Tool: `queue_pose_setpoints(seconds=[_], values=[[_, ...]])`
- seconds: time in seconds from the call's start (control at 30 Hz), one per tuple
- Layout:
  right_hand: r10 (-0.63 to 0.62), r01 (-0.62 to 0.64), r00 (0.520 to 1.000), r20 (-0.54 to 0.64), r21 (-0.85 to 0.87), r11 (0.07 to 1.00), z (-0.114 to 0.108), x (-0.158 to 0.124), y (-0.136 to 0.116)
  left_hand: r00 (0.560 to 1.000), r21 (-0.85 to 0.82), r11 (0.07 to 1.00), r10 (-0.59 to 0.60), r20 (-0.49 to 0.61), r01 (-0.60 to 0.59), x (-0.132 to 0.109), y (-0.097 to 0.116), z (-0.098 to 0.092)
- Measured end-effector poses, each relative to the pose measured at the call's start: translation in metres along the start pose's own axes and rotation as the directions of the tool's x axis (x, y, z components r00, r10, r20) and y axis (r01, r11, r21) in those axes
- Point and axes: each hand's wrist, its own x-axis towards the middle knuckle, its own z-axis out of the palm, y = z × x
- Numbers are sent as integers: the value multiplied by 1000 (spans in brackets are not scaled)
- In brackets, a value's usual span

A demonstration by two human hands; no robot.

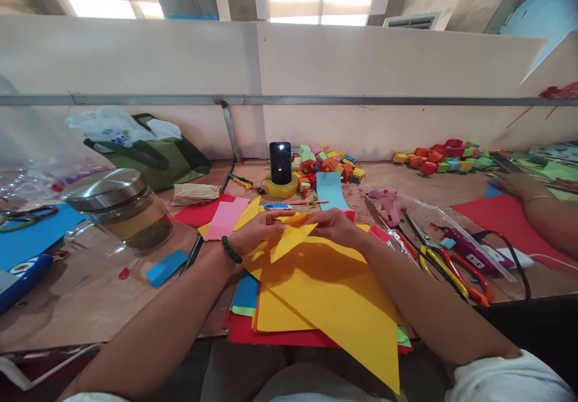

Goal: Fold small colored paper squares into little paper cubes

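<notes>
Both hands meet over the middle of the table, holding a small folded piece of yellow paper (292, 239) with a pointed corner hanging down. My left hand (261, 228), with a dark green bead bracelet (231, 250) at the wrist, is closed on its left side. From the right, my right hand (335, 226) pinches the other edge; some fingertips are hidden behind the paper. Under the hands lies a stack of large yellow sheets (334, 293), with red paper (280, 336) and blue paper (245, 293) showing at its edges.
A phone (280, 162) stands in a yellow tape roll (280, 186), beside piled paper cubes (332, 164). To the left is a glass jar (135, 221). At right lie scissors (445, 257), a pink glue gun (385, 202), a purple power strip (472, 251) and another person's arm (546, 209).
</notes>
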Motion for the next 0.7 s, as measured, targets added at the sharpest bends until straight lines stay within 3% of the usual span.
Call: queue_pose_setpoints(seconds=[0.1, 0.2, 0.27, 0.33, 0.47, 0.7], values=[[72, -44, 974, -214, 135, 990, -5, 5, 4, 978, -122, 992, -10, -210, -16, 4, -2, -5], [121, -40, 922, -367, 221, 974, -10, 9, 4, 933, -48, 992, 96, -347, -120, 6, -5, -6], [121, -34, 910, -397, 220, 975, -10, 10, 4, 916, 56, 979, 203, -346, -196, 5, -7, -3], [119, -35, 912, -392, 215, 976, -8, 10, 4, 925, 130, 965, 255, -280, -227, 4, -8, 1], [128, -28, 925, -357, 273, 962, -2, 10, 3, 953, 205, 962, 224, -206, -181, 1, -5, 8], [93, 27, 884, -459, 247, 969, -3, 11, 4, 897, 220, 951, 282, -341, -216, -1, -2, 9]])
